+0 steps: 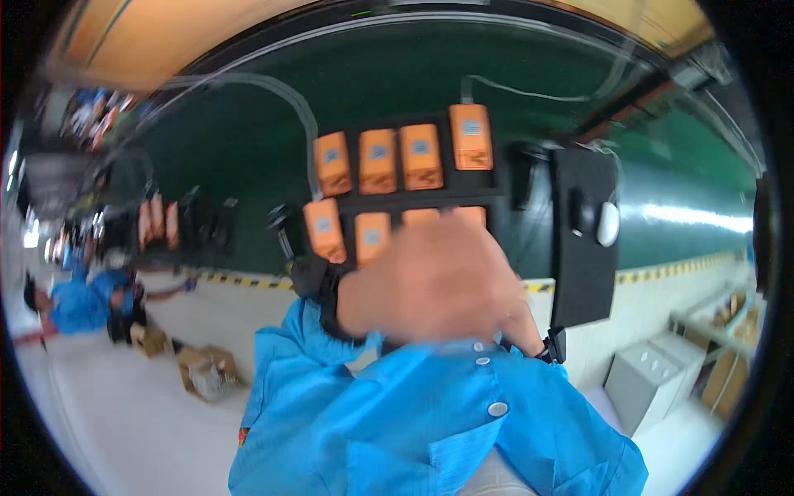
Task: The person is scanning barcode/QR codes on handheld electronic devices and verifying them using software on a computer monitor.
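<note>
Smeared by motion, my left hand [438, 281] is raised in front of my chest, close to the head camera. My right hand [519, 322] is just beside and partly behind it, so most of it is hidden. Whether anything lies between them cannot be made out. Beyond the hands, orange box-shaped devices with pale labels lie in two rows on a black tray [389, 200]. The near row's devices [324, 227] are partly covered by my hands. In the far row, the rightmost device [471, 136] has a cable at its top end.
The green bench [248, 157] carries a black mat [571, 264] with a white mouse [608, 224] at the right. More orange devices [157, 221] lie far left. Cardboard boxes [207, 372] and grey cabinets [649, 380] stand on the floor. A person in blue [78, 306] is at the left.
</note>
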Motion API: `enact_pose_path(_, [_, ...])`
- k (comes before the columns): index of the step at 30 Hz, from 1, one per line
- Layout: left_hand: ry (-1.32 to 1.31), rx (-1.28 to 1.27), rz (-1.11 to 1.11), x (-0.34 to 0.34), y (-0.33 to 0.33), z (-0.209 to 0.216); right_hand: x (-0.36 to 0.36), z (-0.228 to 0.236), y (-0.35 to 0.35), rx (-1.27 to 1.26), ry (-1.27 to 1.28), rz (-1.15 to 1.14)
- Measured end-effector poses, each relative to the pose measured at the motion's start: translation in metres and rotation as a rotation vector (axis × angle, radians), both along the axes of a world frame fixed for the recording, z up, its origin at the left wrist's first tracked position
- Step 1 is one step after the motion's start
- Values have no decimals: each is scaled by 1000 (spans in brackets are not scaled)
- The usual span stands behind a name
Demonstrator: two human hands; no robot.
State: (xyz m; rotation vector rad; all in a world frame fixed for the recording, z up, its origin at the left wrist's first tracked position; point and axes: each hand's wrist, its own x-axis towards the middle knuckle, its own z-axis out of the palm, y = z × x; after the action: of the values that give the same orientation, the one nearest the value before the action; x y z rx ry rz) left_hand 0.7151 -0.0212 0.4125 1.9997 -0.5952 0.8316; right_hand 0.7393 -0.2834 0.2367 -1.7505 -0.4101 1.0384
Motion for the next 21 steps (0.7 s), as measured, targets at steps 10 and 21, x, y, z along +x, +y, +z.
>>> enact_pose_path(10, [-600, -266, 769, -254, -62, 125, -158, -7, 130, 93, 14, 696])
enact_pose_path(21, [-16, 333, 562, -545, -43, 154, -380, 32, 241, 201, -246, 1498])
